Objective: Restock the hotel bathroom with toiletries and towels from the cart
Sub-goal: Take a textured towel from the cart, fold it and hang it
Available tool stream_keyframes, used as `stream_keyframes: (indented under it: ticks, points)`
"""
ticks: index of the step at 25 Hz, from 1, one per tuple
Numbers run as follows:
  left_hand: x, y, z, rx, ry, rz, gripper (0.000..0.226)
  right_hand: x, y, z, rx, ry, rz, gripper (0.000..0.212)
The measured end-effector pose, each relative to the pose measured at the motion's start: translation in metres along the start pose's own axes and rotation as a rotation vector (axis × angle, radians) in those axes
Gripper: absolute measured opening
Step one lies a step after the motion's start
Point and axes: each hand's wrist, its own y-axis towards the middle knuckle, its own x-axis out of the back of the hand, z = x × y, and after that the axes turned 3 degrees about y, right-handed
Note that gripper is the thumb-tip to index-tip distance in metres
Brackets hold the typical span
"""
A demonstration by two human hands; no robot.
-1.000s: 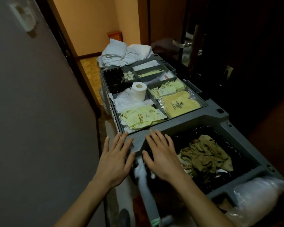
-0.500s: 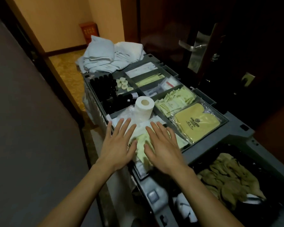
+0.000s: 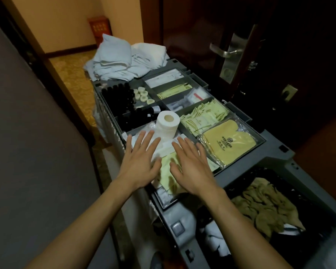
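Toiletries are held in the divided tray of the cart: a toilet paper roll stands upright just beyond the fingertips, pale yellow sachets lie in the near compartment, and small black bottles are packed at the far left. Folded white towels are piled at the cart's far end. The left hand and right hand are held flat, palm-down over the sachets, fingers straight and spread, nothing gripped; contact cannot be told.

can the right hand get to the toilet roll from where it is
Probably yes: the right hand is open over the yellow packets, the toilet roll stands upright just beyond its fingertips, with nothing between.
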Motion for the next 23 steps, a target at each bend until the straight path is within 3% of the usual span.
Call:
stream_keyframes:
  ticks: [5,12,23]
  points:
    - [0.016,-0.008,-0.004,-0.027,0.04,-0.029,0.066,-0.002,0.0,0.003,0.028,0.059,-0.079,0.063]
    - [0.023,-0.003,0.008,-0.024,0.011,-0.033,0.067,0.01,0.012,0.006,0.045,0.008,-0.065,0.065]
    - [0.001,0.134,0.136,-0.059,0.001,-0.032,0.062,-0.01,0.196,0.034,-0.021,-0.016,-0.084,0.065]
